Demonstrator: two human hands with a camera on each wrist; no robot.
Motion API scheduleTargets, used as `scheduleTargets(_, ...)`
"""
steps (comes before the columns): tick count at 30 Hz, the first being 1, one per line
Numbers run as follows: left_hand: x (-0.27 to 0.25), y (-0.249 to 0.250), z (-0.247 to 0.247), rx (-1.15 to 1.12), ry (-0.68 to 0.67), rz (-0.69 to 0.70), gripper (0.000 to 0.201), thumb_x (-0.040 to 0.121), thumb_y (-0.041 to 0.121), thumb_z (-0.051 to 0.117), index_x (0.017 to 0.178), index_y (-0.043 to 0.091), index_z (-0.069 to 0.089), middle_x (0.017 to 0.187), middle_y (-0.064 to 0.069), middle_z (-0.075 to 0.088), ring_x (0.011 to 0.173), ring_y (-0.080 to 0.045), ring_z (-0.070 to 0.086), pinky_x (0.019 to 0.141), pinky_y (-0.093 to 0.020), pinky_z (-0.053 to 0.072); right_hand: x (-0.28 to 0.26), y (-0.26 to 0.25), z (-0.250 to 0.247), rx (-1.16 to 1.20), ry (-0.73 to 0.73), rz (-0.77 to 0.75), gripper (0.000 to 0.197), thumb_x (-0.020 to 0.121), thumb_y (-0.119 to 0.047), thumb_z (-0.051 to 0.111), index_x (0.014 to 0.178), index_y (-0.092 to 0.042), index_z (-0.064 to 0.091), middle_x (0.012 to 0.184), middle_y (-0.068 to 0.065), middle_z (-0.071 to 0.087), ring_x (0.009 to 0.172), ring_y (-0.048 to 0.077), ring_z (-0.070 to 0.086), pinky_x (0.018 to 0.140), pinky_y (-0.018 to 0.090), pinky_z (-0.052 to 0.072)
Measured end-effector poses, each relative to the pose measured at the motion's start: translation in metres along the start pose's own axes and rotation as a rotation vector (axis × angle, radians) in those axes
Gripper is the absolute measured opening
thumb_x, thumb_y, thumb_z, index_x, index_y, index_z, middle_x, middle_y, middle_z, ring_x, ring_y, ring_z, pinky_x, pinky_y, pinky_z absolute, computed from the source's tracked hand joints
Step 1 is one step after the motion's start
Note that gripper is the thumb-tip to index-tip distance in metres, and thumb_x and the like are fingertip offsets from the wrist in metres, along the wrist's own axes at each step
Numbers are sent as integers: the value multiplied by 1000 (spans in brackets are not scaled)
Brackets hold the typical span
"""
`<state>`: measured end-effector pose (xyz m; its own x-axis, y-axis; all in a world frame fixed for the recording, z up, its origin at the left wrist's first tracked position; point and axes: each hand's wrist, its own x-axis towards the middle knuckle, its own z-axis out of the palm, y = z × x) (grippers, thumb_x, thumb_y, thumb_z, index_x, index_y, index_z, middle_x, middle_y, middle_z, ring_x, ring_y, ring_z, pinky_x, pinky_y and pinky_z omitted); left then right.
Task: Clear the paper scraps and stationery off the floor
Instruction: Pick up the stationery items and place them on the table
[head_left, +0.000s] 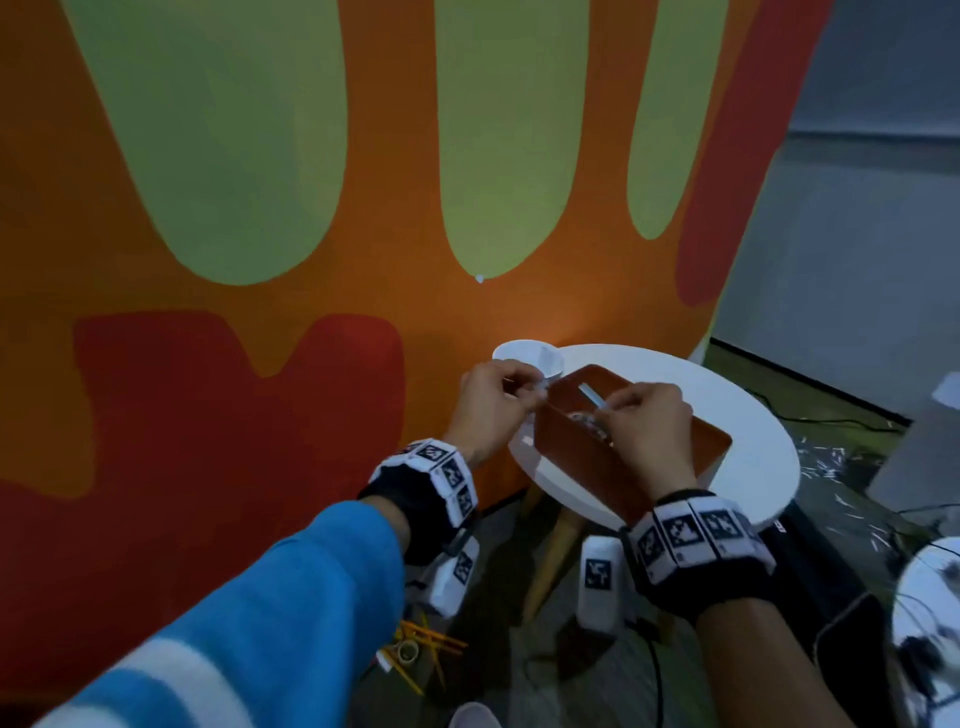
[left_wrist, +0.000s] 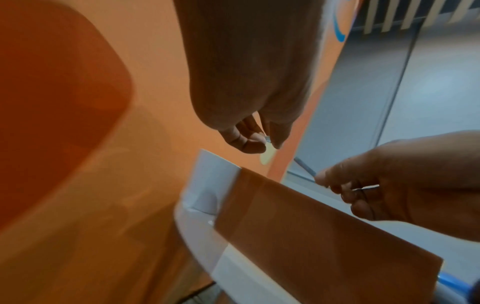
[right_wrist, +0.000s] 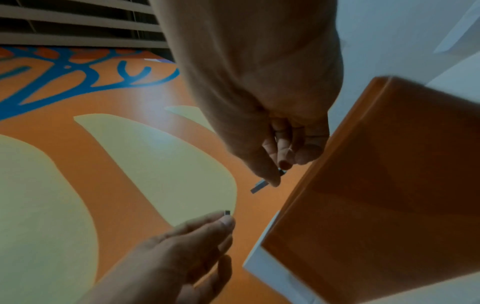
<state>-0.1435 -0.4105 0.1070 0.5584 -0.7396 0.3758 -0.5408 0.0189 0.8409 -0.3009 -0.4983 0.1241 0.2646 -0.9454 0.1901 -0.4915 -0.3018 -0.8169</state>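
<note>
Over the round white table (head_left: 753, 457), both hands hover at the open orange box (head_left: 576, 462). My left hand (head_left: 535, 391) pinches a tiny paper scrap (left_wrist: 267, 139) between thumb and fingertips, just left of the box's corner. My right hand (head_left: 607, 408) pinches a thin pale paper strip (head_left: 592, 394) above the box's opening; the strip (right_wrist: 259, 187) sticks out past the thumb. Something crumpled lies inside the box, mostly hidden by my right hand. On the floor below lie several yellow pencils (head_left: 431, 644) and a tape roll (head_left: 408, 652).
A white cup (head_left: 527, 356) stands on the table behind the box, against the orange, green and red wall (head_left: 260, 260). Small paper scraps (head_left: 831, 462) litter the floor right of the table, among black cables (head_left: 810, 418). Wooden table legs (head_left: 556, 561) stand below.
</note>
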Motion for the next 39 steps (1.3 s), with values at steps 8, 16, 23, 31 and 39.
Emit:
scheduleTargets(8, 19, 6, 46, 180, -135, 70, 26, 85, 11, 74, 111, 14, 75, 101, 3, 74, 90, -5, 66, 83, -19, 52, 13, 33, -16, -89, 0, -42, 24, 82, -8, 69, 106, -10, 73, 104, 6, 71, 99, 21, 64, 81, 26, 47)
scheduleTargets(16, -1, -28, -33, 183, -55, -8, 15, 89, 23, 73, 103, 19, 77, 93, 9, 74, 79, 0, 67, 70, -21, 56, -5, -8, 19, 93, -249, -235, 16, 80, -11, 73, 92, -21, 73, 80, -4, 69, 75, 6, 65, 68, 21, 51)
scheduleTargets(23, -64, -76, -141, 385, -158, -143, 14, 92, 32, 70, 99, 21, 76, 95, 11, 72, 74, 5, 64, 67, -20, 52, -52, -43, 102, -50, -644, -353, 18, 80, -13, 80, 96, -13, 72, 82, 4, 71, 66, 5, 60, 59, 14, 43)
scheduleTargets(31, -153, -217, -192, 473, -362, -443, 7, 90, 21, 72, 89, 17, 78, 75, 12, 70, 53, 18, 54, 60, -10, 42, -137, 33, 257, -513, -1140, -318, 13, 77, -10, 62, 79, -7, 75, 77, 5, 73, 75, 17, 70, 69, 31, 58)
scheduleTargets(39, -218, -371, -142, 430, -342, -720, 17, 84, 4, 63, 86, 13, 77, 89, -2, 75, 83, -12, 67, 73, -13, 42, -185, 165, 352, -729, -1059, -96, 28, 83, -20, 68, 107, -7, 70, 110, 16, 70, 104, 28, 68, 83, 36, 54)
